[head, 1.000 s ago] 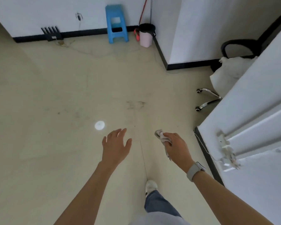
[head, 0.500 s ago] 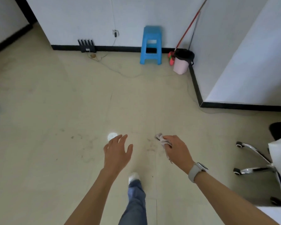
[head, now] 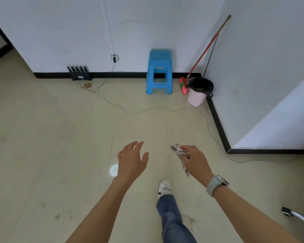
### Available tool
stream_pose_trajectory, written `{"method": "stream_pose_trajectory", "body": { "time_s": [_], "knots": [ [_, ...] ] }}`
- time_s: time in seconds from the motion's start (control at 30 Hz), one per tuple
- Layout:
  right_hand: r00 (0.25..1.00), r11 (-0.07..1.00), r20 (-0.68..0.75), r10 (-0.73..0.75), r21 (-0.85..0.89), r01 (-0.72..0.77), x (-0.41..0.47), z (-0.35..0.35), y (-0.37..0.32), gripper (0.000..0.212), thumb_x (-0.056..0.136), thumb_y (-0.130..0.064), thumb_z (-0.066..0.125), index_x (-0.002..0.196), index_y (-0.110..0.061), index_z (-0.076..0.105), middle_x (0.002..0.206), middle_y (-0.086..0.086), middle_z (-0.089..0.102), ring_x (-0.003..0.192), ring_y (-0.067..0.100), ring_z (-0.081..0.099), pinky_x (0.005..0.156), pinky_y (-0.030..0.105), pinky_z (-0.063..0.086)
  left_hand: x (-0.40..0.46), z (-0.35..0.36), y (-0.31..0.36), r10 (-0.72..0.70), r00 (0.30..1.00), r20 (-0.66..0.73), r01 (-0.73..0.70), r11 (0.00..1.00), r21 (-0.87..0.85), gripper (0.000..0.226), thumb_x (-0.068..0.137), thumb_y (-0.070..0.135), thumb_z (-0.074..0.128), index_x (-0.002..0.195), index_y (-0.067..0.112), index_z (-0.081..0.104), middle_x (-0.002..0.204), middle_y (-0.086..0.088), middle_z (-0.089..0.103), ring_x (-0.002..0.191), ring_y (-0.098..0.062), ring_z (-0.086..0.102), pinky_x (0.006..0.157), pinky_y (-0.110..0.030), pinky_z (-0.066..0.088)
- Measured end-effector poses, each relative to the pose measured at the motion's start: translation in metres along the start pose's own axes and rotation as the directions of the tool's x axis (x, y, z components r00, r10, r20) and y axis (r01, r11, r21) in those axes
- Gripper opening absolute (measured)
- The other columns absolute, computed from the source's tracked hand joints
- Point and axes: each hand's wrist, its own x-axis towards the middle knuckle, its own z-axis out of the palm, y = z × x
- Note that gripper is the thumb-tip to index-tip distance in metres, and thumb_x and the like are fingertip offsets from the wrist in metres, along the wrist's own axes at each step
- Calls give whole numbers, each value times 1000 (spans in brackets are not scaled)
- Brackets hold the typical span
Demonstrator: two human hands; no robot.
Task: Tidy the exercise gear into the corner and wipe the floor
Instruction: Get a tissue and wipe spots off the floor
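Observation:
My right hand (head: 195, 161) is closed around a crumpled grey cloth (head: 180, 152), which hangs down from the fingers above the beige floor (head: 60, 146). A grey watch sits on that wrist. My left hand (head: 132, 161) hovers beside it with fingers spread and nothing in it. A scuffed dirty patch (head: 188, 220) marks the floor beside my leg. No exercise gear shows in this view.
A blue plastic stool (head: 159, 71) stands against the far wall. To its right are a pink bin with a black liner (head: 198, 92) and a red-handled broom (head: 200, 57) in the corner. A black router (head: 78, 73) and a thin cable (head: 130, 111) lie left. A chair caster (head: 288, 212) shows at lower right.
I have walked forward and the view has swung left, so the stool and bin are nearer and the office chair has slid almost out of frame. Both hands keep their pose.

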Motion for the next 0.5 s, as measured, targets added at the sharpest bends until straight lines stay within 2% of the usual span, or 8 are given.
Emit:
{"method": "stream_pose_trajectory", "body": {
  "time_s": [0.13, 0.3, 0.4, 0.5],
  "knots": [
    [1000, 999, -12, 27, 44, -27, 152, 2, 8, 21, 91, -19, 53, 109, -13, 63, 106, 11, 61, 94, 26, 59, 75, 23, 37, 146, 11, 10, -30, 998, 55, 29, 1000, 11, 49, 94, 38, 42, 140, 23, 36, 147, -1, 36, 137, -19, 31, 113, -40, 26],
    [1000, 999, 4, 16, 39, -16, 337, -15, -21, 22, 89, -14, 55, 110, -10, 63, 107, 15, 61, 98, 30, 59, 78, 28, 38, 324, -23, 30, -47, 999, 27, 46, 999, 26, 49, 94, 37, 43, 140, 21, 37, 147, -2, 37, 137, -20, 31, 112, -38, 23],
    [1000, 997, 23, 0, 73, -2, 415, -22, -41, 20, 89, -14, 56, 107, -10, 65, 102, 14, 63, 94, 30, 59, 74, 23, 36, 403, -39, 34, -61, 998, -2, 61, 998, 32, 48, 94, 36, 44, 139, 20, 39, 145, -2, 40, 136, -20, 33, 110, -37, 24],
    [998, 994, 54, 11, 111, -17, 499, -23, -50, 19, 89, -15, 56, 105, -10, 65, 101, 15, 63, 94, 29, 59, 76, 22, 36, 484, -38, 30, -91, 995, 28, 91, 996, 21, 47, 94, 35, 44, 138, 20, 40, 145, -2, 41, 135, -20, 35, 109, -37, 26]
  ]
}}
